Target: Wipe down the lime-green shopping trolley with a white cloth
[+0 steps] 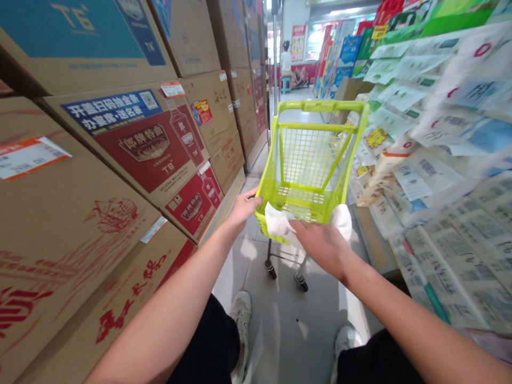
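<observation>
A yellow-green plastic shopping cart [320, 105] stands upright on casters right in front of me, its lattice basket showing no goods. My left hand [242, 208] grips the near left corner of the basket rim. At the near edge my right hand [320, 242] is closed on a white cloth [277, 220] that lies against the rim; it could also be a paper wipe. More white material [341, 221] drapes over the near right corner. Whether it is the same piece I cannot tell, as my hand covers the part between.
Stacked cardboard cartons [160, 144] with price tags line the left side. On the right, shelves hold white packaged goods [424, 128], partly blurred. A tiled aisle floor [276, 325] runs ahead, where a person [286, 58] is near a blue stool [286, 84].
</observation>
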The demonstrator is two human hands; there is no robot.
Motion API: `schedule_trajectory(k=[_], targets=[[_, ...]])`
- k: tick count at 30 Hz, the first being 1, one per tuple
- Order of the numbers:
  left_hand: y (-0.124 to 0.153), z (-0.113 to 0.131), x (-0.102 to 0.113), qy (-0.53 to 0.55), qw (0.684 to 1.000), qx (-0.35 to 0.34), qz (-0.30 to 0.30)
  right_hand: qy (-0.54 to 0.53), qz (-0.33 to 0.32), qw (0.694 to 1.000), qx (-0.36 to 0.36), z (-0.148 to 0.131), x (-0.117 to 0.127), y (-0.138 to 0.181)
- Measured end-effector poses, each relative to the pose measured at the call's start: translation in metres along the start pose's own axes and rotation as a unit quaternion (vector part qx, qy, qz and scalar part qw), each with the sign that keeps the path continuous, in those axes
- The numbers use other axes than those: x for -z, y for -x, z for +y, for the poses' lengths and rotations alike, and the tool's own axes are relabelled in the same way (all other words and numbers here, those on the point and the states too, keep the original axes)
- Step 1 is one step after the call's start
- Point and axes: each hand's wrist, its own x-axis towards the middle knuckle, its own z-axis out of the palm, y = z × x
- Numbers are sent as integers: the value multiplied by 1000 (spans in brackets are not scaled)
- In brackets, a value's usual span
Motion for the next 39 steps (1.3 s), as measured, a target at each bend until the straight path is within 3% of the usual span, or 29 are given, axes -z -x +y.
schedule_trajectory(k=[3,6,8,11,14,21,25,30,36,39], targets=[[-10,-2,3,8,998,-25,51,5,-1,1000,2,3,1,1],[-5,-9,-17,22,988,-45,146,24,14,1000,1,-3,-3,-2],[6,-13,-35,14,984,-70,160,22,27,999,16,-8,-6,-3],[24,-16,-58,-10,983,-101,154,16,47,998,33,-15,-10,-5],[29,-16,-63,-42,987,-98,118,10,52,998,38,-16,-11,-6],[-7,-8,-20,-54,997,-32,48,-7,27,1000,0,2,-7,-5],[-17,-6,-11,-119,986,-75,87,-1,19,1000,-4,8,-7,-3],[-3,-11,-30,-250,952,-113,138,25,61,998,-14,5,-14,-8],[32,-4,-63,-334,930,-97,117,11,65,989,-131,25,-16,-9],[45,2,-76,-350,928,-101,81,2,64,989,-133,48,-16,-5]])
